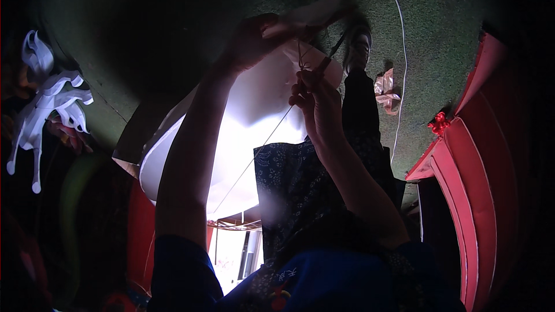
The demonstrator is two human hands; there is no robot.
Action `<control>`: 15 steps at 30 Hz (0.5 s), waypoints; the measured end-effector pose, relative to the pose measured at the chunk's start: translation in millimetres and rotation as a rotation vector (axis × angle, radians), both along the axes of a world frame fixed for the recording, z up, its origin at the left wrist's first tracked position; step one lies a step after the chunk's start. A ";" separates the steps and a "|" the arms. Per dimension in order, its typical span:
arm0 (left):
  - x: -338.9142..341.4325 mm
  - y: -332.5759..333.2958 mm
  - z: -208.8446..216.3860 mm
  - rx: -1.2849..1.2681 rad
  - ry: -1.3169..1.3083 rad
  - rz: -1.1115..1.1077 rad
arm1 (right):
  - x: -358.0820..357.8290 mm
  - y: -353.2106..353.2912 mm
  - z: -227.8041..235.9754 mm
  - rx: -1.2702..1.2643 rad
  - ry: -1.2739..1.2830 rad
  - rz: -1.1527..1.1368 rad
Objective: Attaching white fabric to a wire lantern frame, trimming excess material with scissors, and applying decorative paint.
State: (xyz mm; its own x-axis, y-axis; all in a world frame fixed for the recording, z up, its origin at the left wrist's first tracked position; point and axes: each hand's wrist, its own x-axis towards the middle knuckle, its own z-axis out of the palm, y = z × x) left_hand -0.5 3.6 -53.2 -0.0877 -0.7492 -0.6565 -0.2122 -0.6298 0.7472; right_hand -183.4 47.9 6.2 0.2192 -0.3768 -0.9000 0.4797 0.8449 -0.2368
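Note:
My right hand (317, 95) is closed, its fingertips pinching a thin string (254, 159) that runs taut down to the lower left. Small loops of the string show just above those fingertips. A slim dark tool (335, 49), possibly scissors, points up and away beside the same hand; its exact kind is unclear. My left hand (251, 40) is higher up, in shadow, with fingers bent at a pale, blurred piece (315, 13); what they grip is hard to make out. Beneath both hands spreads a large white sheet-like form (243, 121), brightly lit in its middle.
Green carpet (439, 40) covers the floor, crossed by a white cable (403, 52). Crumpled clear wrapping (386, 89) lies beside my shoe (359, 46). Red ribbed panels (471, 179) with a red bow (439, 123) stand at right. White curling cut-out shapes (49, 104) are at far left.

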 end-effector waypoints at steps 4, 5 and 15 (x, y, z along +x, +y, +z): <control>-0.6 -5.2 -0.7 -0.054 0.004 -0.025 | -6.3 0.4 0.8 -0.002 0.052 0.078; -2.2 -10.6 1.3 -0.056 0.012 -0.014 | -10.8 1.1 -2.1 -0.034 0.053 0.100; -21.1 6.1 44.3 -0.611 -0.668 0.297 | -11.9 -5.8 4.5 -0.119 0.039 0.210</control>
